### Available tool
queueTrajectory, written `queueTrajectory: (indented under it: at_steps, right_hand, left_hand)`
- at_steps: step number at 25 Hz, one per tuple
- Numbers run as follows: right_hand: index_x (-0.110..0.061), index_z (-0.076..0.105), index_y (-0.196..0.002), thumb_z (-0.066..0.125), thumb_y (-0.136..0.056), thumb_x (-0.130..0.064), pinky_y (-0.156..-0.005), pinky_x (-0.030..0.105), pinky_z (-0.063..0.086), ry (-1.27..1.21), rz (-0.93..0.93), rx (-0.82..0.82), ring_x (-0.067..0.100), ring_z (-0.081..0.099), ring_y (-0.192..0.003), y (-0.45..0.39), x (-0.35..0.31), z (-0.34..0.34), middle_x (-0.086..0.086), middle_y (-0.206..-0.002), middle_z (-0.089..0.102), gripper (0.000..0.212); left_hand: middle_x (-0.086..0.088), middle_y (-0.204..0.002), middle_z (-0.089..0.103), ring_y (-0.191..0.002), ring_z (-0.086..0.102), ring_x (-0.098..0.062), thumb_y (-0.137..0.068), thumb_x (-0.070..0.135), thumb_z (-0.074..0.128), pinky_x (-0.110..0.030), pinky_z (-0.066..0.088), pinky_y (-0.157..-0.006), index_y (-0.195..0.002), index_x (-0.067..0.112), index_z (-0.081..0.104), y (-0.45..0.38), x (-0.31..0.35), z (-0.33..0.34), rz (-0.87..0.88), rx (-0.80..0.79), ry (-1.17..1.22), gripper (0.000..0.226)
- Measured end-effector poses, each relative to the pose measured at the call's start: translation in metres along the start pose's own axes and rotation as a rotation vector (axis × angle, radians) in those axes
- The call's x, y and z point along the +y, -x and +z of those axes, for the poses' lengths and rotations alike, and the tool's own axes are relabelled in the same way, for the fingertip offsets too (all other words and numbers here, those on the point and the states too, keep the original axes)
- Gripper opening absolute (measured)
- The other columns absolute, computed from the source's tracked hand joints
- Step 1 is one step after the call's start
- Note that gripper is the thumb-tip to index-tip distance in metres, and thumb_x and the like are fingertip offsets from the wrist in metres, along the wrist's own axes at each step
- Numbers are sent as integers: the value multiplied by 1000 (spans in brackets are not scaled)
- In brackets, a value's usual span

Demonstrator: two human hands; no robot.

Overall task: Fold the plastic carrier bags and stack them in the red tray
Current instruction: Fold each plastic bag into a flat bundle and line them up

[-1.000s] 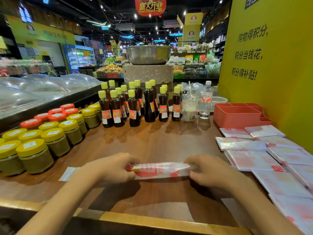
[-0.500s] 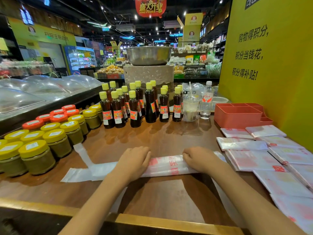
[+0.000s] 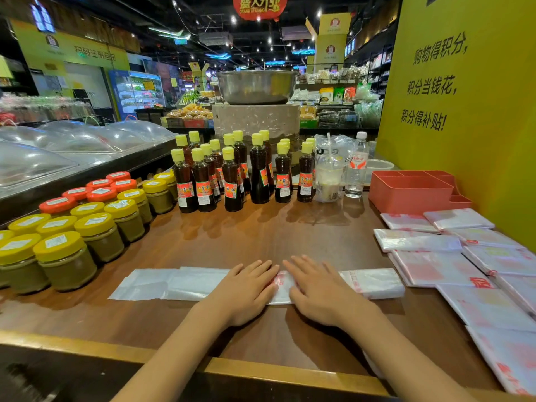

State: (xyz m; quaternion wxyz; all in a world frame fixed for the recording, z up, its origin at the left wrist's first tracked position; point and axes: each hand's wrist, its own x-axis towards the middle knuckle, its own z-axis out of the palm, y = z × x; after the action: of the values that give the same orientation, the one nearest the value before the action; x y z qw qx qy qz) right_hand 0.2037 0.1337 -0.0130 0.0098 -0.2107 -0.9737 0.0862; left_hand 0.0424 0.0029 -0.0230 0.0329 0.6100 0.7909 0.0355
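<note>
At far left on the wooden desk (image 3: 261, 233), jars with yellow lids (image 3: 59, 258), at least ten counted, the leftmost cut by the edge; behind them six jars with red lids (image 3: 100, 194)

Further right, a group of dark sauce bottles (image 3: 232, 181) with yellow caps, about fourteen, some hidden behind others so exact count not sure

In the front middle, one plastic bag (image 3: 185, 284) folded to a long flat strip, lying flat on the desk, crosswise, its right end just beside the pile at right

On its middle two hands, close together but apart: left hand (image 3: 246, 291) and right hand (image 3: 319, 291), palms down, fingers (image 3: 255, 271) straight and a little spread, pressing flat on the strip, gripping nothing

Behind, right of the bottles, one drink cup (image 3: 329, 181) with a straw and one clear water bottle (image 3: 356, 169), standing upright

At back right one red tray (image 3: 412, 192) with compartments, close to the yellow wall (image 3: 478, 140); nothing visible inside from this angle

In front of the tray, along the right edge of the desk, flat carrier bags (image 3: 435, 268), white with red print, overlapping; about ten or more, borders too unclear for an exact count
</note>
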Motion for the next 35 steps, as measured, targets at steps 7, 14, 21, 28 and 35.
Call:
queueTrajectory:
  at_steps: [7, 14, 21, 28, 35]
  right_hand:
    - [-29, -1, -161, 14, -106, -51, -125, 45, -6, -17, 103, -72, 13, -11, -154, 4, -1, 14, -8, -168, -9, 61]
    - [-25, -4, -161, 14, -107, -51, -125, 42, -6, -24, 261, -84, 15, -11, -154, 34, 46, 4, -3, -168, -11, 63]
    - [-20, -4, -161, 12, -106, -53, -124, 46, -8, -11, 371, -55, 15, -11, -154, 49, 64, 0, -1, -168, -11, 66]
    - [-20, 29, -155, 40, -101, -52, -121, 43, 16, 22, 324, 348, 21, 20, -150, 54, 59, -7, 4, -161, 26, 63]
    - [-34, 44, -147, 41, -103, -51, -107, 30, 40, -212, 13, 266, 9, 43, -130, 36, 0, 2, -12, -141, 46, 47]
  left_hand:
    - [14, -166, -5, -152, -7, -7, -104, 56, 13, -38, -4, -124, -159, 35, 0, 4, -11, 5, -71, -47, 33, 60]
    - [10, -166, -7, -153, -8, -11, -74, 86, -9, -37, -3, -123, -159, 32, -4, 33, -49, -1, -221, -78, 84, 101]
    - [8, -167, -2, -154, -1, -14, -59, 95, -15, -38, 3, -124, -159, 32, -1, 55, -52, -6, -282, -86, 61, 119]
    - [4, -168, -1, -154, 3, -19, -100, 65, 18, -42, 8, -123, -160, 29, 0, 63, -38, -10, -352, -120, -30, 72]
    - [-8, -149, 39, -134, 38, -27, -99, 65, 20, -41, 34, -108, -151, 16, 34, 30, -3, -11, -497, 34, -202, 73]
